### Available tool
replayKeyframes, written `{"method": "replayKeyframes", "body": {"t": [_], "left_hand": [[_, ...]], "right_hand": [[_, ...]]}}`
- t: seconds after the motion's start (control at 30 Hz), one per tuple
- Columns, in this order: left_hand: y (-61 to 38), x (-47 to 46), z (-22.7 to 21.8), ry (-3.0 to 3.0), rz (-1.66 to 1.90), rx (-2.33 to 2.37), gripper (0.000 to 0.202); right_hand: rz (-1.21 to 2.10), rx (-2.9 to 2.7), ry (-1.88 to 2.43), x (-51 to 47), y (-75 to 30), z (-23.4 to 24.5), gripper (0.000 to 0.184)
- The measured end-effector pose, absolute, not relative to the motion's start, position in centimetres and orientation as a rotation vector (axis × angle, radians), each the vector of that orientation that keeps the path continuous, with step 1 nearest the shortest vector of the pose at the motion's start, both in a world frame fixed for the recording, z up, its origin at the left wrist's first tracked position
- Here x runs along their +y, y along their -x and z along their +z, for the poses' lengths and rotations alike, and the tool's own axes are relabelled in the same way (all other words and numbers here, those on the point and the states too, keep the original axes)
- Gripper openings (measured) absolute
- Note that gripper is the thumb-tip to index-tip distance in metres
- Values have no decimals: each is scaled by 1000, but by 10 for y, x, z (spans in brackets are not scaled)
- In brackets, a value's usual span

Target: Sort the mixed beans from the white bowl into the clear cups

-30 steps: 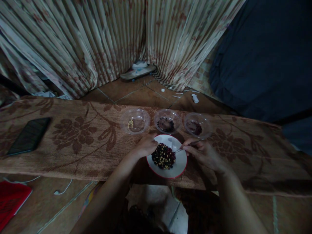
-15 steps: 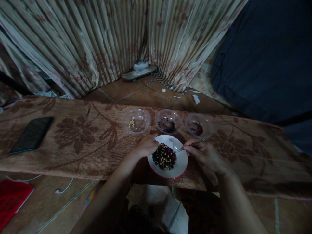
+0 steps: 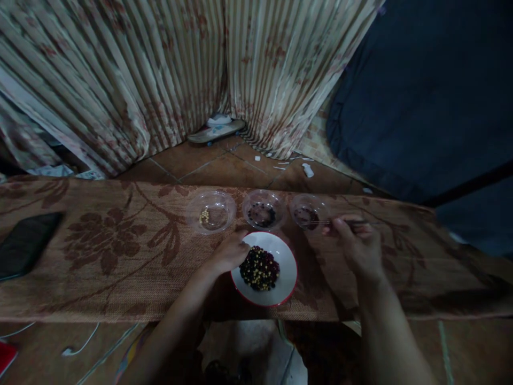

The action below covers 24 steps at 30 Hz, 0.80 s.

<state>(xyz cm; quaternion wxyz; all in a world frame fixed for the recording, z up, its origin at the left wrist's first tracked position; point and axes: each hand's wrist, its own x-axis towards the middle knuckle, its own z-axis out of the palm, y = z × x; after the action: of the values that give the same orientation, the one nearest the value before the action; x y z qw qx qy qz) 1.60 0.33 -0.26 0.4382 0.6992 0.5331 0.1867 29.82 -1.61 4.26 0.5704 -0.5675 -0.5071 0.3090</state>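
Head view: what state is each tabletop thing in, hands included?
White bowl: upright, holding mixed beans.
Left tub: open, pale beans inside.
Middle tub: open, dark beans inside.
Right tub: open, dark reddish beans inside.
Phone: lying flat.
Thin tool: gripped, roughly level.
Left hand: holding the white bowl's rim.
Right hand: holding the thin tool.

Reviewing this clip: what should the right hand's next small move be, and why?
Probably lower the thin tool slightly into the rightmost clear bowl: the right hand holds it with its tip over that bowl, where dark pieces lie. Whether the tip grips anything is too small to tell.
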Motion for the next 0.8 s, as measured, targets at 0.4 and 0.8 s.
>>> {"method": "replayKeyframes", "body": {"t": [0.4, 0.8], "left_hand": [[-16, 4, 1, -1773, 455, 1312, 25], [-18, 4, -2, -1746, 451, 1329, 25]], "right_hand": [[593, -1069, 1413, -9, -296, 37, 23], [1236, -1560, 1336, -31, -274, 43, 20]]}}
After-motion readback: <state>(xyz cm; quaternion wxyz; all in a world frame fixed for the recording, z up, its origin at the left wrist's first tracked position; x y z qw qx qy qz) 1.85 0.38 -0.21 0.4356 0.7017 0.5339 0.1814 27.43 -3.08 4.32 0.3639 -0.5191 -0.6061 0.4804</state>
